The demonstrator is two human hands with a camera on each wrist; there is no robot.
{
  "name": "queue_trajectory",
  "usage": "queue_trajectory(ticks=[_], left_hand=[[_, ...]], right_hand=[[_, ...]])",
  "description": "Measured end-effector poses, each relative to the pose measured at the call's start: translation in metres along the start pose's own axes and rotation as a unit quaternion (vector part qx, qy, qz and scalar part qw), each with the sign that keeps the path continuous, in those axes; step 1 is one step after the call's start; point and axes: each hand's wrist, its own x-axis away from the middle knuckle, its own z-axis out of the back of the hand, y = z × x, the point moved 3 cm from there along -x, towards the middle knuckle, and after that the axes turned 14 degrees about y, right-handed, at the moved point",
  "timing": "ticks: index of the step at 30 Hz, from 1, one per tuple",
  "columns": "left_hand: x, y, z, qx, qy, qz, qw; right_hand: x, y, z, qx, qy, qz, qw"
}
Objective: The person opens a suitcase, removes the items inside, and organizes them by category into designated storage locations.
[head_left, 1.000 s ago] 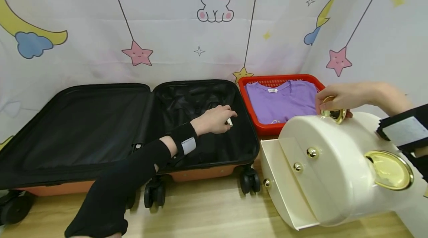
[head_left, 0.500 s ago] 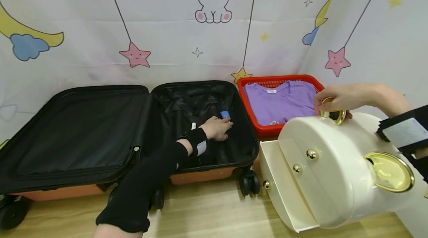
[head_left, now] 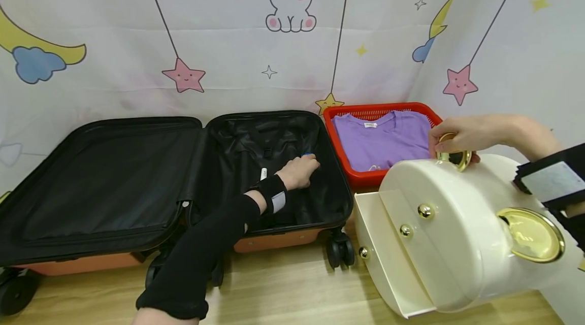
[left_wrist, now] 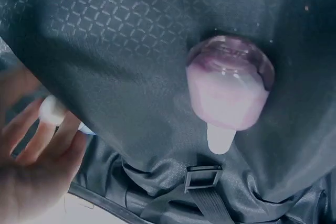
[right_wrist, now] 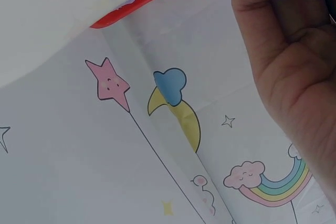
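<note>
Inside the right half of an open black-lined suitcase (head_left: 269, 134), my left hand (head_left: 299, 170) reaches down over a small blue bottle (head_left: 307, 154), mostly hidden under the fingers. Its white cap (left_wrist: 52, 109) shows between my fingers in the left wrist view. Beside that hand lies a pink nail polish bottle (left_wrist: 228, 93) with a white cap, flat on the lining. My right hand (head_left: 470, 134) grips the gold ring handle (head_left: 460, 158) on top of a cream storage box (head_left: 457, 228). One drawer (head_left: 395, 259) of the box is pulled out.
A red basket (head_left: 361, 179) with a folded purple T-shirt (head_left: 384, 137) stands between suitcase and wall, behind the box. The suitcase's left half (head_left: 105, 177) lies flat. A printed cloth (head_left: 237, 51) hangs behind everything. Wheels (head_left: 340, 249) stick out at the suitcase's front edge.
My left hand held a white-ended item, then lay with spread fingers near the exposed blue bottle. Now its fingers have curled over that bottle. The right hand stays on the handle.
</note>
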Motion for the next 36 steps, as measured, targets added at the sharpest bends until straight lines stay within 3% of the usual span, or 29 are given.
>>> queue_trajectory(ticks=[4, 7, 13, 17, 21, 24, 27, 29, 31, 32, 33, 36], left_hand=[[-0.001, -0.005, 0.013, 0.069, 0.106, 0.015, 0.9918], [-0.001, -0.009, 0.022, 0.114, 0.145, 0.036, 0.9823], [0.003, -0.015, 0.030, 0.111, 0.144, 0.060, 0.9815], [0.006, -0.016, 0.031, 0.123, 0.134, 0.059, 0.9816], [0.010, -0.016, 0.043, 0.135, 0.161, 0.052, 0.9764], [0.012, -0.012, 0.063, 0.156, 0.215, 0.054, 0.9626], [0.016, -0.003, 0.085, 0.208, 0.285, 0.052, 0.9343], [0.019, 0.009, 0.096, 0.254, 0.314, 0.043, 0.9137], [0.025, 0.027, 0.102, 0.296, 0.310, 0.026, 0.9030], [0.029, 0.038, 0.103, 0.311, 0.297, 0.015, 0.9027], [0.033, 0.049, 0.104, 0.323, 0.276, 0.003, 0.9053], [0.045, 0.082, 0.100, 0.324, 0.199, -0.032, 0.9241]], right_hand=[[0.000, 0.000, -0.001, -0.006, -0.003, 0.005, 1.000], [0.001, 0.001, -0.001, -0.009, -0.005, 0.006, 1.000], [0.001, 0.004, 0.000, -0.018, -0.011, 0.003, 1.000], [0.001, 0.004, 0.000, -0.020, -0.010, -0.001, 1.000], [0.000, 0.003, -0.002, -0.021, -0.010, 0.000, 1.000], [-0.001, 0.003, -0.002, -0.018, -0.008, 0.002, 1.000], [-0.001, 0.002, -0.001, -0.007, -0.004, 0.002, 1.000], [-0.001, 0.001, 0.000, 0.001, 0.000, 0.006, 1.000], [-0.001, 0.000, 0.001, 0.005, 0.000, 0.005, 1.000], [-0.001, 0.000, 0.001, 0.005, -0.001, 0.004, 1.000], [-0.001, 0.000, 0.001, 0.005, -0.001, 0.003, 1.000], [-0.001, 0.000, 0.002, 0.002, -0.004, 0.000, 1.000]])
